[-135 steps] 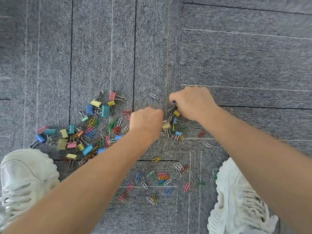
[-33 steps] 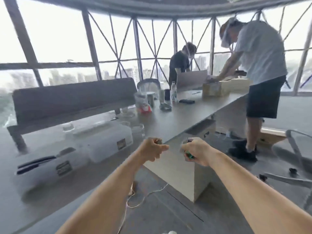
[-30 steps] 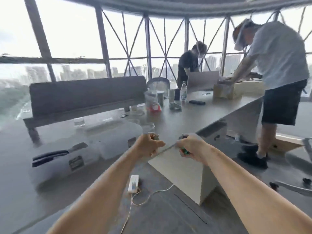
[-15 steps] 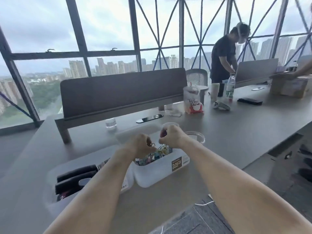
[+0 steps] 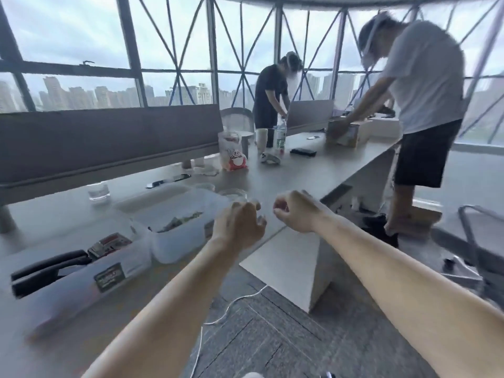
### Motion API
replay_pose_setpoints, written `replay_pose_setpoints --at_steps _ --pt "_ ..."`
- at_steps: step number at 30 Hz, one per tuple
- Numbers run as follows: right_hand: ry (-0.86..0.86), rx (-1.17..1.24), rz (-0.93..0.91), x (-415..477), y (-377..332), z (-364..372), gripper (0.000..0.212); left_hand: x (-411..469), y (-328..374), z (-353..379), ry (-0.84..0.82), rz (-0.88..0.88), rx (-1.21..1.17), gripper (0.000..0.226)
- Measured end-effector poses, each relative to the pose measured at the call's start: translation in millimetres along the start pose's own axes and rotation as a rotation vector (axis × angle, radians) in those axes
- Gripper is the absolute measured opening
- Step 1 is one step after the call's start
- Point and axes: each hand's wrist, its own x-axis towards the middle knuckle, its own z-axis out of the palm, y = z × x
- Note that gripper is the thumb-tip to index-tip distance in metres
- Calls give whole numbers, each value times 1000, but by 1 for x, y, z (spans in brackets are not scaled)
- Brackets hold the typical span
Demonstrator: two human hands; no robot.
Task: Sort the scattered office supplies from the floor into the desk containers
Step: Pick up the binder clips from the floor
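My left hand hovers just right of a clear plastic bin on the desk. Its fingers are loosely curled and nothing shows in them. Blurred colourful clips lie inside that bin. My right hand hangs beside the left one, over the desk's front edge, also loosely curled with nothing visible in it. A second clear bin at the near left holds black staplers and a small red box. Two small round clear cups stand behind my hands.
A grey divider panel runs along the desk's back. Further along the desk are a printed plastic bag, a bottle, cups and a phone. Two people work at the far end. A white cable trails over the carpet, and a chair frame is at right.
Half a second ago both hands gripped clips over the clip bin. Now they have drawn back to the right of it and nothing shows in them. My view has swung right.
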Motion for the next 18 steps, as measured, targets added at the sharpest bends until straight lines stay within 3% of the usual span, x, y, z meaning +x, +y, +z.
replay_pose_setpoints --at_steps 6,12,18 --pt "-4 -111 341 -222 119 -36 17 -87 170 73 -260 244 -66 16" --pt "-82 -140 756 -443 221 -41 11 -182 288 165 -583 460 10 20" --pt "40 -80 1034 -537 298 6 15 -235 351 269 -745 510 66 22"
